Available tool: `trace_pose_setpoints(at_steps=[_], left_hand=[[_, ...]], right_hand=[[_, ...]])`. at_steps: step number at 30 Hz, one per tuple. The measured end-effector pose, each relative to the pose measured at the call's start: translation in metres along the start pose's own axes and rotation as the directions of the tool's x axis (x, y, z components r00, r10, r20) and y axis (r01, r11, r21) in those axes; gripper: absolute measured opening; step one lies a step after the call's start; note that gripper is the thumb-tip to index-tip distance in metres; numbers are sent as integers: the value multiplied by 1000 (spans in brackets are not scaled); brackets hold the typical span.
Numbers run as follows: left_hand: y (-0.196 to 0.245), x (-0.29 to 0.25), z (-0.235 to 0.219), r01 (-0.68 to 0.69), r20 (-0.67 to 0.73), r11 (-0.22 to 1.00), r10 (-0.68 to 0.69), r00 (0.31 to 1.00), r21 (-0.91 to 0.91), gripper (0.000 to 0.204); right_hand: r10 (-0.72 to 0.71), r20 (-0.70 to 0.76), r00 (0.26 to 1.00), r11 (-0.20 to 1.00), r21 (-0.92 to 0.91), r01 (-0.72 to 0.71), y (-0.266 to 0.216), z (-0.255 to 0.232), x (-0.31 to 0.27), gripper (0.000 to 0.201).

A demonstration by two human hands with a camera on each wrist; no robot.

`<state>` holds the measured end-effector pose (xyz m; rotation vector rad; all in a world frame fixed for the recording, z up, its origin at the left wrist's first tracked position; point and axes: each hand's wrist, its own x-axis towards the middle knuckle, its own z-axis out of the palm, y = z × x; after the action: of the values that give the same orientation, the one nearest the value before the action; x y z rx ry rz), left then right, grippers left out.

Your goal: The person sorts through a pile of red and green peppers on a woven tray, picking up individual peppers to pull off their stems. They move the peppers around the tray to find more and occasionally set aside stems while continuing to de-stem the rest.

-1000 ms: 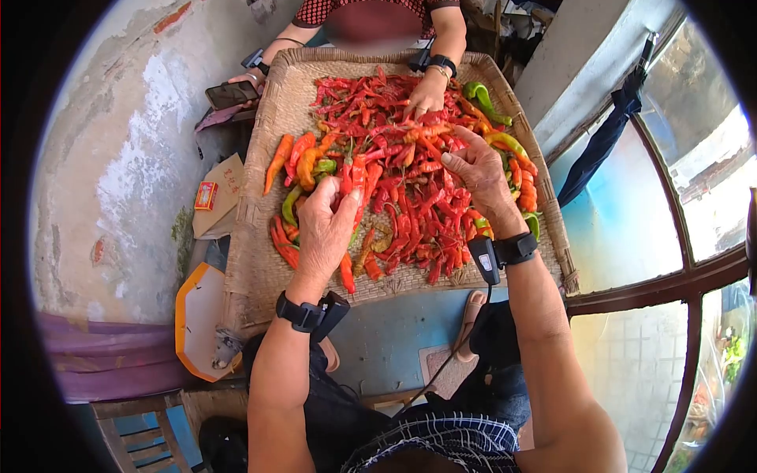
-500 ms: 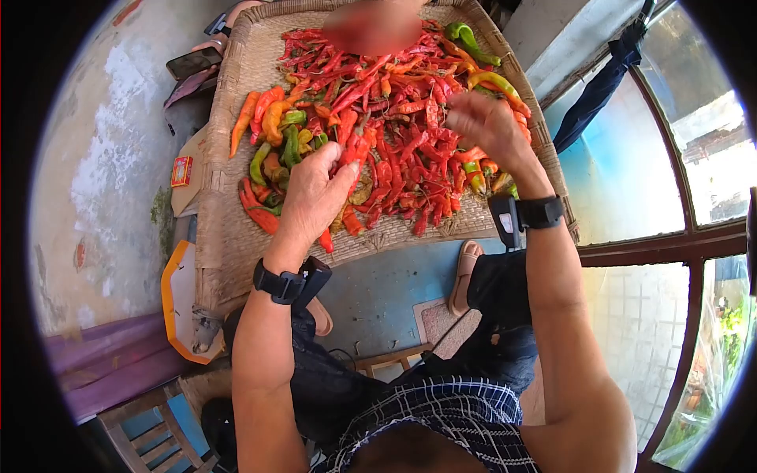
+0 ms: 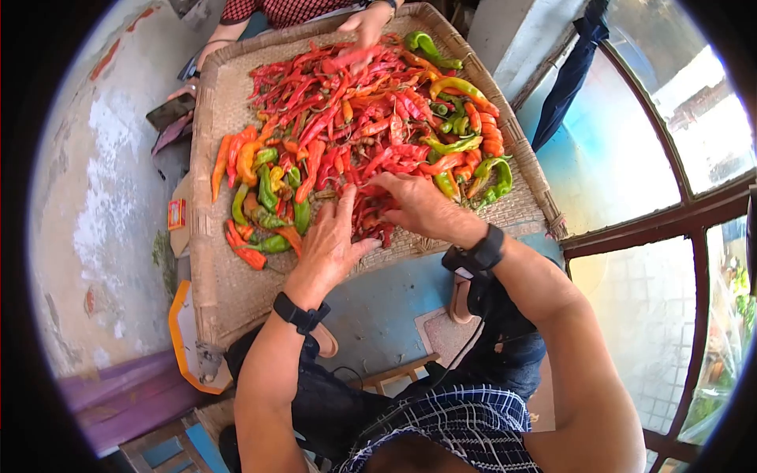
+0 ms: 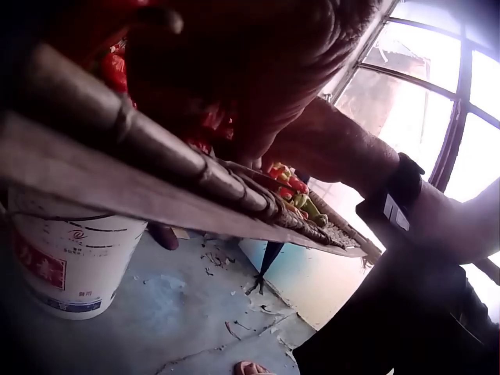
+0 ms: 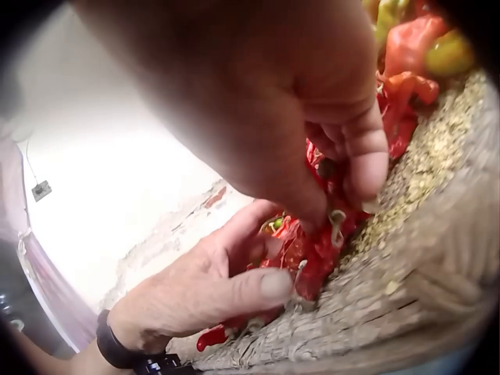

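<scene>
My left hand is at the tray's near edge, its fingers straight and thumb spread, touching a heap of dried red chili peppers. Facing it, my right hand has bent fingers dug into the same heap. In the right wrist view those fingers curl round red chili peppers, with pale stems showing between the fingertips. The left wrist view is dark, and the hand there hides most of the peppers. A broad pile of red chili peppers fills the middle of the woven tray.
Green and orange peppers lie on the left side; more green peppers are at the right. Another person's hand reaches over the far pile. A white bucket stands under the tray's rim. A window borders the right.
My left hand has let go of the red pepper it gripped and moved to the near edge. My right hand came down and left to meet it. The other person's hand lifted.
</scene>
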<state>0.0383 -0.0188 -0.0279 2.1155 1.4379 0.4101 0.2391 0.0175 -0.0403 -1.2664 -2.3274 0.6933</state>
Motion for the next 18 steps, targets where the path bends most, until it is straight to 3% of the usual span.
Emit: trace_pose_setpoints(at_steps=[1,2,4,5,6,8,11,12,14,16,18], left_hand=[[0,3,3,1,-80,1000,1,997,30,80],[-7,8,7,-13,-71,999,15,997,42,80],[-17,17,10,-102,-265,994,89,960,-38,67],[-15,19,6,-87,-303,992,54,951,-96,43],[-13,21,0,-99,-296,991,68,953,-88,43],[-14,22,-9,15,-309,979,-79,948,-204,24],[-21,22,-14,-43,-406,971,-59,912,-236,17],[-26,23,-14,-52,-452,971,-61,890,-233,18],[-29,21,-15,-84,-494,966,-49,868,-243,14],[-23,18,-18,-26,-414,953,-107,904,-303,17],[-18,15,-17,20,-352,964,-116,929,-265,21]], right_hand=[[-43,-77,996,999,14,44,-7,3,7,55],[-34,-108,994,996,76,42,-14,6,13,51],[-58,-191,980,977,193,96,-24,9,23,49],[-80,-214,974,976,183,121,-29,8,27,50],[-104,-234,967,974,171,146,-34,7,31,50],[-133,-309,942,959,201,202,-37,4,35,48],[-64,-364,929,929,320,189,-34,-6,40,35],[-23,-342,940,900,402,168,-31,-14,37,29],[86,-102,991,784,620,-4,-15,-29,38,25],[16,-78,997,925,380,15,-2,-46,33,22],[21,-10,1000,929,369,-16,15,-55,35,20]])
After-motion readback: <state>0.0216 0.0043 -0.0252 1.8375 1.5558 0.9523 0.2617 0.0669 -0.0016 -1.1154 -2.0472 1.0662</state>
